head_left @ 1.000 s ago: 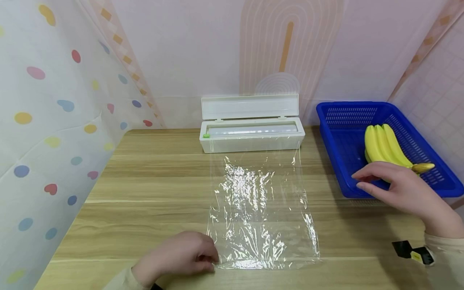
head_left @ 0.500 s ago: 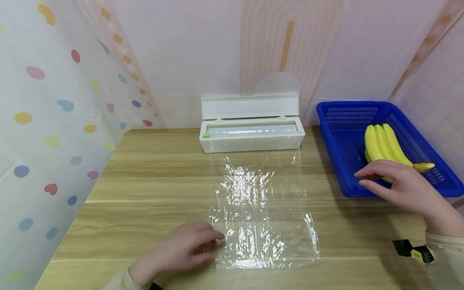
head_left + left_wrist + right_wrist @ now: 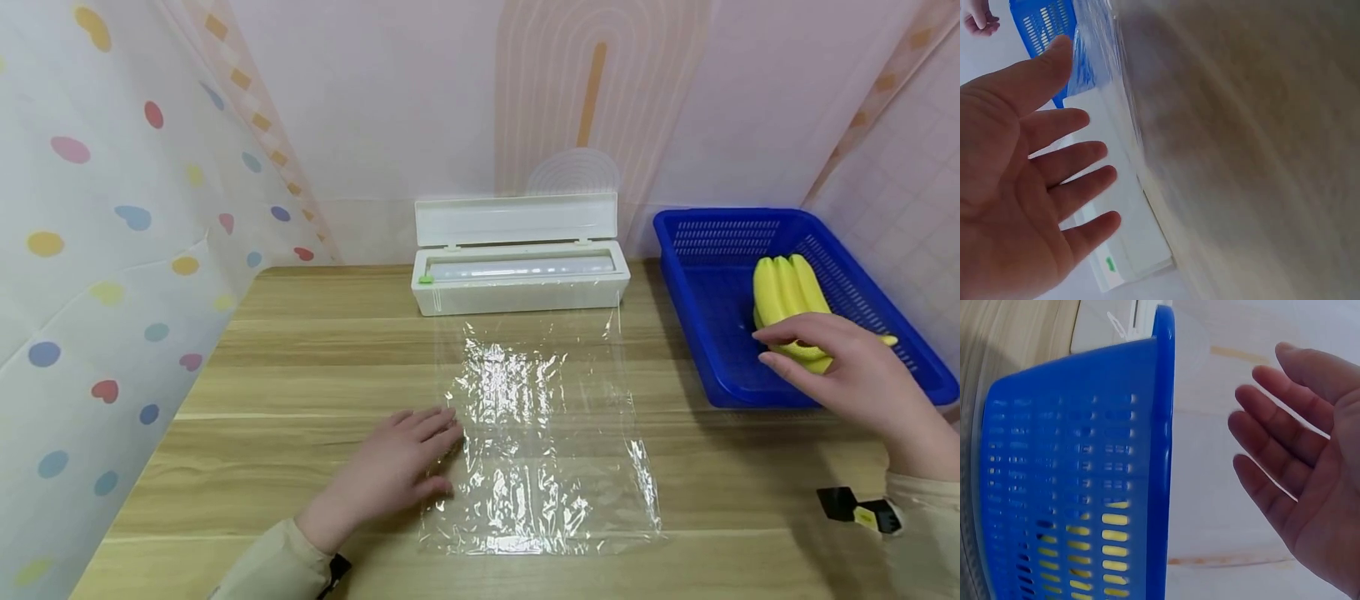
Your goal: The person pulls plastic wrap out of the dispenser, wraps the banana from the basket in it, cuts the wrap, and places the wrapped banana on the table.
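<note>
A sheet of clear plastic wrap (image 3: 525,442) lies pulled out over the table toward the front. It comes from a white wrap dispenser (image 3: 521,292) whose lid stands raised. At the sheet's left edge is my left hand (image 3: 390,467), fingers extended and holding nothing; whether it touches the film I cannot tell. My right hand (image 3: 847,367) hovers over the near side of a blue basket (image 3: 682,317), fingers loosely bent, nothing in its grasp. A bunch of yellow bananas (image 3: 787,287) lies inside the basket, partly covered by that hand in the head view.
A small green slider (image 3: 426,279) sits at the dispenser's left end. The wooden table (image 3: 300,375) meets a patterned cloth (image 3: 360,125) behind and a dotted one (image 3: 97,333) on the left. Black straps circle both wrists.
My left hand has let go of the wrap's near left corner and moved forward along its left edge, fingers spreading. My right hand has shifted slightly right and forward over the basket.
</note>
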Tool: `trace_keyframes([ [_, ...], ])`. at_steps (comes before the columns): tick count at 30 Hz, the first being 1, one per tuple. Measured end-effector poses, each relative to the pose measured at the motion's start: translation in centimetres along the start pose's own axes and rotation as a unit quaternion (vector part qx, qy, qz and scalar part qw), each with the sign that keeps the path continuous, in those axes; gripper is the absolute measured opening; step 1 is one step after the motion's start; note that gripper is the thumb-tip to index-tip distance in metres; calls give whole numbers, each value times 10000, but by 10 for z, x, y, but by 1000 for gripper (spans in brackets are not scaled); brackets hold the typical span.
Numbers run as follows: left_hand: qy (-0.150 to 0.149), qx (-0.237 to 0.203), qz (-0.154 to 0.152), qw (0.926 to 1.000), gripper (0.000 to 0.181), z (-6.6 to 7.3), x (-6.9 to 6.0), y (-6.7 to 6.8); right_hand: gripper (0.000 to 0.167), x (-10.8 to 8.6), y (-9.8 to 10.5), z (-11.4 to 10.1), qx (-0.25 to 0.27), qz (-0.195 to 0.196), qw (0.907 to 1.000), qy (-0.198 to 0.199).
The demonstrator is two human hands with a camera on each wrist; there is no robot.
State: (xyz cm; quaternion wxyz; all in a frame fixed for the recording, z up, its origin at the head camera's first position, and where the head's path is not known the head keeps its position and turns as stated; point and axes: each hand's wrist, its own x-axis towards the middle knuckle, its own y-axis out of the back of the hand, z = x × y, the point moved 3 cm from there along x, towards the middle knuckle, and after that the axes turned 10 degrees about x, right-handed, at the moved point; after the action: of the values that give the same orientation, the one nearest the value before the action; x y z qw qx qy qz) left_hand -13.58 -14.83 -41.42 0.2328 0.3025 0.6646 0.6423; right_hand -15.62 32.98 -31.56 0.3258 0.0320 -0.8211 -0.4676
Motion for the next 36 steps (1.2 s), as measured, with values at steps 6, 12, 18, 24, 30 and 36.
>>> trace_keyframes([
  [6, -23, -31, -407, 9992, 76, 2, -3, -5, 30, -2, 10, 12, -60, 428, 9969, -654],
  [12, -98, -84, -530, 9985, 69, 2, -5, -5, 29, -8, 22, 33, -118, 850, 9917, -955],
  [18, -89, -236, -505, 9984, 68, -1, -4, -6, 40, -13, 27, 52, -656, 590, 9849, -1492],
  [24, -66, -384, -519, 9979, 66, -1, -1, -7, 38, -23, 22, 65, -909, 462, 9773, -1855],
  [30, -4, -450, -477, 9978, 65, 0, -2, -6, 53, -33, 18, 82, -880, 471, 9697, -2229],
  [36, 6, -510, -397, 9979, 63, 1, -2, -4, 49, -38, 18, 83, -797, 416, 9563, -2781],
])
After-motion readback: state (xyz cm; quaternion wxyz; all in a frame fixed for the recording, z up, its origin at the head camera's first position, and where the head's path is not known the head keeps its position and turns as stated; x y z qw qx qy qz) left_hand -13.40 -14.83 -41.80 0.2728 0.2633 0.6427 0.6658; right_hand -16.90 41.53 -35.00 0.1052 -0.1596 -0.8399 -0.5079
